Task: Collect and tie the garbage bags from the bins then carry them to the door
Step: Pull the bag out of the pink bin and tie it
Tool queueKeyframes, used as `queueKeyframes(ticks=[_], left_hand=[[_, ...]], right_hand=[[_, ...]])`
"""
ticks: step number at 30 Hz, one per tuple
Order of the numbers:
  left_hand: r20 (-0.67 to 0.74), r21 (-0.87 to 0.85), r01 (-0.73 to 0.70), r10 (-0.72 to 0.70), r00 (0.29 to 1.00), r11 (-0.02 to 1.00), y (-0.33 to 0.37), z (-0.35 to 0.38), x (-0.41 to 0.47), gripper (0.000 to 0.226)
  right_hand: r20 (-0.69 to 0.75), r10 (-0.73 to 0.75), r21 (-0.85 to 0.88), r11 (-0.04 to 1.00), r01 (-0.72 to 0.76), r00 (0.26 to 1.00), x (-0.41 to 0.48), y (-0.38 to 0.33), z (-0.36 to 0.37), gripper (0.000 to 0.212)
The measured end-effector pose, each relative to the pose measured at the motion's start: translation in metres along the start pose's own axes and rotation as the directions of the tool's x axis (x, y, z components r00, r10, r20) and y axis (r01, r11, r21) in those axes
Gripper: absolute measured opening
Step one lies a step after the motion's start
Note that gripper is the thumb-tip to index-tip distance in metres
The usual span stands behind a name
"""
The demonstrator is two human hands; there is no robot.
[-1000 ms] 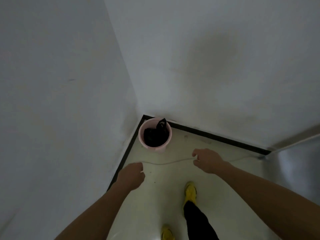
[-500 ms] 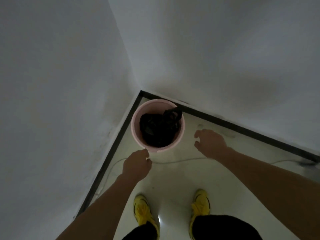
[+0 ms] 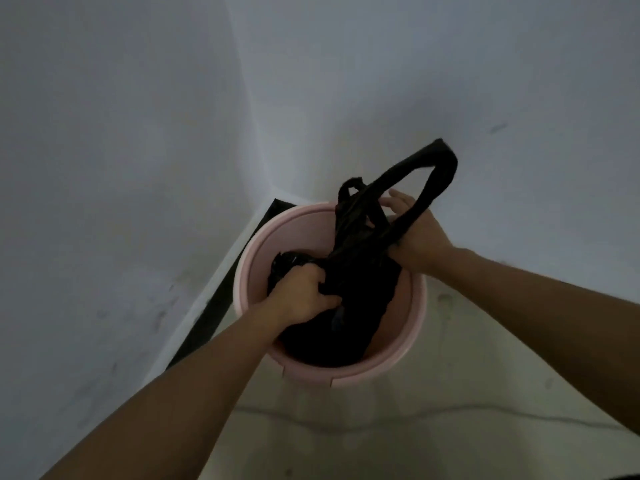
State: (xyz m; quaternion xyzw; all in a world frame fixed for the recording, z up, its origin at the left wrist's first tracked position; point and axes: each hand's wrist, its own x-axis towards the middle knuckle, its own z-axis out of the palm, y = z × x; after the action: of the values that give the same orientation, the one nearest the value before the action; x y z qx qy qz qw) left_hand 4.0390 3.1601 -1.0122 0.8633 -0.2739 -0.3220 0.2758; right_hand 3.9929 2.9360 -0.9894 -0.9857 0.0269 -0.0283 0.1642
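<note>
Dim corner (image 3: 257, 140), bag (image 3: 353, 282) bottom hidden in bin (image 3: 412, 306)

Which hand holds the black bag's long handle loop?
The right hand holds the handle loop; the left hand grips the bag's body lower, inside the pink bin.

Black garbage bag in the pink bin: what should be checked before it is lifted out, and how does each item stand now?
1. Left hand grips the garbage bag: ok.
2. Right hand holds the handle loop: ok.
3. Handles tied together: not ok, they are loose.
4. Bag out of the pink bin: not ok, it sits inside.
5. Bag free of tears: cannot tell.
6. Feet clear of the floor cord: cannot tell.
</note>
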Motion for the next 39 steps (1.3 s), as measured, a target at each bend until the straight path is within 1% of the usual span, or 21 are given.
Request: queueKeyframes(ticks=[2, 3, 5, 6, 8, 10, 12, 13, 15, 18, 20, 23, 25, 28, 30, 31, 32, 34, 36, 38, 39], left_hand=[[-0.045, -0.056, -0.017, 0.015, 0.999, 0.998, -0.004, -0.005, 0.013, 0.013], [-0.081, -0.108, -0.038, 0.029, 0.996, 0.993, -0.005, -0.01, 0.016, 0.008], [-0.168, -0.272, -0.094, 0.049, 0.985, 0.958, -0.004, -0.02, 0.02, 0.025], [-0.226, -0.334, -0.116, 0.04, 0.973, 0.935, -0.005, -0.024, 0.02, 0.028], [-0.329, -0.436, -0.128, -0.025, 0.944, 0.891, -0.007, -0.03, 0.017, 0.025], [-0.391, -0.504, -0.095, -0.128, 0.911, 0.858, -0.007, -0.033, 0.011, 0.013], [-0.426, -0.559, -0.086, -0.197, 0.883, 0.825, -0.003, -0.035, 0.003, 0.025], [-0.45, -0.582, -0.107, -0.21, 0.868, 0.806, 0.003, -0.037, -0.004, 0.026], [-0.494, -0.61, -0.175, -0.199, 0.846, 0.773, 0.017, -0.043, -0.014, 0.027], [-0.585, -0.629, -0.321, -0.159, 0.796, 0.708, 0.05, -0.067, -0.03, 0.023], [-0.648, -0.625, -0.432, -0.124, 0.752, 0.651, 0.078, -0.086, -0.041, 0.019], [-0.704, -0.607, -0.541, -0.08, 0.705, 0.582, 0.124, -0.104, -0.053, 0.009], [-0.709, -0.605, -0.586, -0.031, 0.705, 0.539, 0.157, -0.11, -0.061, 0.004], [-0.7, -0.621, -0.642, 0.051, 0.712, 0.449, 0.207, -0.11, -0.072, 0.003], [-0.68, -0.644, -0.658, 0.103, 0.726, 0.39, 0.238, -0.105, -0.078, 0.003], [-0.666, -0.655, -0.661, 0.135, 0.734, 0.366, 0.253, -0.099, -0.078, 0.003], [-0.663, -0.654, -0.672, 0.165, 0.731, 0.349, 0.264, -0.094, -0.077, 0.003], [-0.642, -0.646, -0.676, 0.228, 0.732, 0.355, 0.283, -0.074, -0.069, 0.006], [-0.599, -0.655, -0.648, 0.256, 0.759, 0.388, 0.288, -0.045, -0.055, 0.01], [-0.539, -0.687, -0.589, 0.246, 0.806, 0.426, 0.28, -0.007, -0.036, 0.022], [-0.504, -0.699, -0.553, 0.236, 0.831, 0.454, 0.272, 0.014, -0.025, 0.021]], right_hand=[[-0.077, 0.064, 0.109, 0.993, -0.055, 0.995, 0.012, -0.002, 0.002, 0.038], [-0.107, 0.089, 0.151, 0.986, -0.072, 0.99, 0.018, -0.002, 0.003, 0.034], [-0.132, 0.156, 0.227, 0.966, -0.124, 0.979, 0.026, -0.004, 0.002, 0.044], [-0.131, 0.204, 0.288, 0.944, -0.16, 0.97, 0.029, -0.004, 0.003, 0.048], [-0.153, 0.274, 0.397, 0.897, -0.195, 0.949, 0.029, -0.003, 0.006, 0.045], [-0.201, 0.313, 0.498, 0.849, -0.178, 0.928, 0.026, -0.008, 0.005, 0.042], [-0.227, 0.363, 0.643, 0.753, -0.141, 0.904, 0.021, -0.017, -0.002, 0.039], [-0.225, 0.398, 0.727, 0.677, -0.12, 0.889, 0.019, -0.023, -0.008, 0.036], [-0.199, 0.462, 0.856, 0.511, -0.076, 0.864, 0.02, -0.033, -0.023, 0.025], [-0.183, 0.519, 0.943, 0.332, 0.001, 0.835, 0.024, -0.05, -0.061, 0.017], [-0.206, 0.565, 0.962, 0.265, 0.061, 0.799, 0.026, -0.06, -0.097, 0.018], [-0.246, 0.647, 0.969, 0.19, 0.159, 0.722, 0.025, -0.066, -0.153, 0.02], [-0.27, 0.696, 0.962, 0.178, 0.205, 0.665, 0.019, -0.061, -0.188, 0.023], [-0.346, 0.753, 0.931, 0.204, 0.301, 0.56, -0.01, -0.046, -0.233, 0.031], [-0.429, 0.753, 0.884, 0.238, 0.401, 0.499, -0.037, -0.035, -0.256, 0.031], [-0.464, 0.753, 0.862, 0.262, 0.434, 0.467, -0.051, -0.028, -0.267, 0.03], [-0.476, 0.763, 0.854, 0.284, 0.435, 0.438, -0.061, -0.022, -0.276, 0.028], [-0.47, 0.803, 0.87, 0.35, 0.347, 0.368, -0.084, -0.007, -0.288, 0.026], [-0.454, 0.807, 0.89, 0.391, 0.236, 0.378, -0.103, 0.004, -0.282, 0.026], [-0.407, 0.818, 0.911, 0.398, 0.109, 0.407, -0.117, 0.022, -0.26, 0.028], [-0.377, 0.83, 0.917, 0.397, 0.038, 0.41, -0.124, 0.035, -0.244, 0.031]])
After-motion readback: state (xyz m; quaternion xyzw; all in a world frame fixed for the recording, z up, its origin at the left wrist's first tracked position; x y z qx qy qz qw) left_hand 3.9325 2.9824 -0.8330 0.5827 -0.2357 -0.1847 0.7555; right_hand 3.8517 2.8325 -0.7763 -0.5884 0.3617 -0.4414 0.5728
